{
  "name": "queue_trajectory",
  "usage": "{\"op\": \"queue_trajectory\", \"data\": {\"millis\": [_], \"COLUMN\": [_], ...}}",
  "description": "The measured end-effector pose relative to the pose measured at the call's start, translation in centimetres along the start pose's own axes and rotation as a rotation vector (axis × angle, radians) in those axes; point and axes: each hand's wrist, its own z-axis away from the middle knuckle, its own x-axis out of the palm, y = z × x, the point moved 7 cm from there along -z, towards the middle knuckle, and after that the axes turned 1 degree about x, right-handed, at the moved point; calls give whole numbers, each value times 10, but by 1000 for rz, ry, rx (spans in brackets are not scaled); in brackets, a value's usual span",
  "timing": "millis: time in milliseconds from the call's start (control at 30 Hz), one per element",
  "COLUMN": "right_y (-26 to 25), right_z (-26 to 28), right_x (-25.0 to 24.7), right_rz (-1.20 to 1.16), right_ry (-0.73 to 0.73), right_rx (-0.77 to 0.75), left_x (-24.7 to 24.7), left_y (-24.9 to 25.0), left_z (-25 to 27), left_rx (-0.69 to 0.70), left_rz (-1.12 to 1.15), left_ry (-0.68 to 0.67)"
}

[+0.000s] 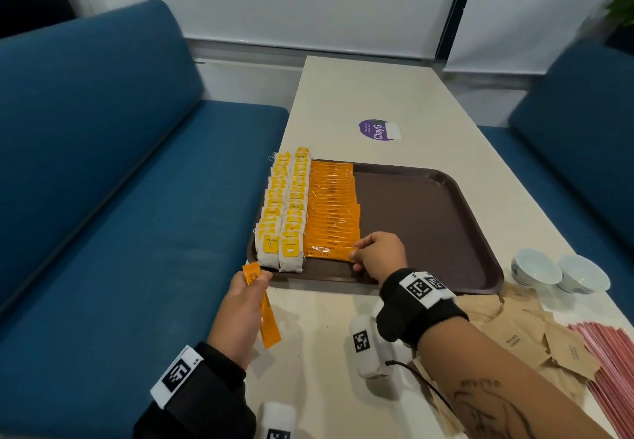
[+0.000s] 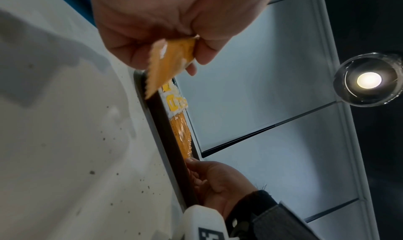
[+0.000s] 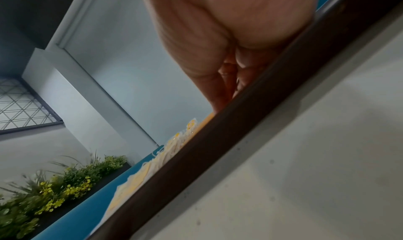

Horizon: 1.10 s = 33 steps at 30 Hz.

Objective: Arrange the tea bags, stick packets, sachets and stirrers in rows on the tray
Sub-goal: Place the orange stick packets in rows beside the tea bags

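Note:
A brown tray lies on the pale table. Two rows of yellow-tagged tea bags fill its left side, with a row of orange stick packets beside them. My right hand pinches the right end of the nearest orange packet in that row, over the tray's near rim. My left hand grips another orange stick packet above the table, just off the tray's near left corner; its serrated end sticks out from my fingers.
Brown paper sachets and pink stirrers lie in heaps at the table's right front. Two white bowls stand beside the tray's right corner. A purple sticker sits beyond the tray. Blue sofas flank the table.

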Motion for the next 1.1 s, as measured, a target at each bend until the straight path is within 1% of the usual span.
{"op": "queue_trajectory", "data": {"millis": [100,267,333,467,533,633,700,767,833,900,1000,1100], "right_y": [-1,-1,-1,-8,-11,-7,0,7,12,17,19,13], "right_z": [-1,0,1,20,36,63,77,87,92,94,94,88], "right_x": [-1,-4,-9,-19,-19,-15,-10,-5,0,2,-1,-15], "right_rz": [-2,-25,-8,-53,-105,-110,-95,-149,-203,-261,-322,-358], "right_ry": [12,30,50,79,7,-175,-270,-338,-361,-347,-290,-162], "right_rx": [9,-28,-93,-267,-308,-299,-290,-284,-278,-262,-268,-310], "left_x": [1,3,5,9,10,13,14,16,19,21,21,13], "left_y": [-1,-7,-9,-10,-10,-10,-11,-12,-12,-13,-12,-10], "left_z": [-3,-5,-6,-3,0,3,5,7,9,10,10,7], "left_rx": [11,3,-17,-31,-29,-25,-20,-15,-12,-6,16,66], "left_rz": [1,46,98,176,204,228,235,233,223,205,170,99], "left_ry": [-16,-56,-77,-114,-117,-115,-118,-126,-134,-137,-133,-104]}}
